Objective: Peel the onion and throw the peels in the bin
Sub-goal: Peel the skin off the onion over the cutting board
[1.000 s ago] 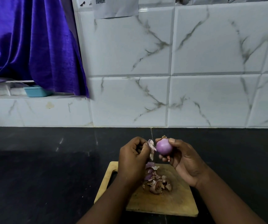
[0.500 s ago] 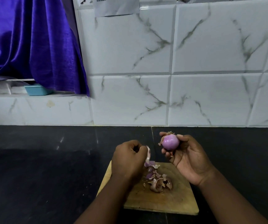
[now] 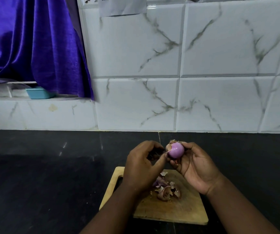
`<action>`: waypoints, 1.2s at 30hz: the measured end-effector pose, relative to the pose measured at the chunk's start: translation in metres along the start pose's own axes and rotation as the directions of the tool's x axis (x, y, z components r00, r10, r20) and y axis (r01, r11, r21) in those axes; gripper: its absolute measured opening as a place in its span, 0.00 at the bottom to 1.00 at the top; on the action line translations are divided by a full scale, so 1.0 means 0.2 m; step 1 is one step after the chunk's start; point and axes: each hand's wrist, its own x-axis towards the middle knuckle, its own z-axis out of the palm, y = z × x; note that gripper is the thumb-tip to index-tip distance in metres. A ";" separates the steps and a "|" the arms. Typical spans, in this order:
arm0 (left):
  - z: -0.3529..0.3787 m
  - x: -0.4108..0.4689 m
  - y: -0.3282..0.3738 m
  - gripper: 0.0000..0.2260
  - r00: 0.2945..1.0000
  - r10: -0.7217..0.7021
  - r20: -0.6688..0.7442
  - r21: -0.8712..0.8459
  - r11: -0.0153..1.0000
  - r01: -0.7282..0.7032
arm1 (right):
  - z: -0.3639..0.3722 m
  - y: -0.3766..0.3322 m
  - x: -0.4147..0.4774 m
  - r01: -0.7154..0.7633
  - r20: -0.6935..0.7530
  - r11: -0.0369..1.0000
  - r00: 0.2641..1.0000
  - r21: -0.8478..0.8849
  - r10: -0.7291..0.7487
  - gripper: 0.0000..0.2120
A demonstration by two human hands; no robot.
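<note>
Onion (image 3: pixel 175 150): where is it?

— In the air over the far edge of the cutting board (image 3: pixel 178 211), gripped in my right hand (image 3: pixel 195 166). Fingers and thumb are curled round it from the right and from beneath.

— Left hand?

— My left hand (image 3: pixel 142 164) is just beside the onion on its left, fingers curled, thumb tip at the edge of the last dry skin (image 3: pixel 169 146). Whether that skin is actually pinched I cannot tell; the fingers hide the contact.

— Progress?

— Judgement: peeling is mostly done. Nearly all the surface I can see is smooth, glossy pink-purple. A brown papery cap clings at the top left, by the root tuft. The underside is hidden by my palm and not assessed.

— And the peels (image 3: pixel 167 190)?

— Lying in a loose pile on the board, below my hands and nearer to me. None binned, as far as I can see, and no bin is in view.

— What is left?

— Strip off the last cap, gather the pile, carry it all to the bin.

— Surroundings?

— The board lies on the dark worktop (image 3: pixel 51 174), with a white marbled tile wall (image 3: pixel 220 102) behind. At far left a blue tub (image 3: pixel 39 93) sits on a ledge (image 3: pixel 65 99), under a purple curtain (image 3: pixel 34 48).
</note>
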 end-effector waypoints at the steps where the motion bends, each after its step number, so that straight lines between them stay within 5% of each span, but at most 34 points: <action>1: 0.00 0.00 -0.01 0.06 1.000 0.010 -0.008 0.010 1.000 -0.010 | 0.00 0.00 0.00 -0.010 -0.004 1.000 1.000 -0.004 0.010 0.18; 12: 0.01 0.00 -0.01 0.01 0.998 -0.059 0.015 -0.080 0.995 0.060 | -0.01 0.01 0.02 -0.055 -0.041 0.998 0.998 0.016 0.056 0.20; 15: 0.01 -0.01 0.00 0.06 0.996 -0.073 0.052 -0.073 0.994 0.077 | -0.01 0.02 0.02 -0.051 -0.053 0.999 0.997 0.010 0.052 0.20; 29: 0.02 0.01 -0.04 0.13 0.981 -0.140 -0.134 -0.066 0.989 0.132 | 0.01 0.02 0.02 -0.106 -0.103 0.994 0.989 -0.023 0.103 0.19; 36: 0.02 -0.01 0.00 0.11 0.990 -0.135 0.027 -0.043 0.990 0.136 | 0.01 0.03 0.03 -0.042 -0.083 0.987 0.996 -0.153 0.029 0.22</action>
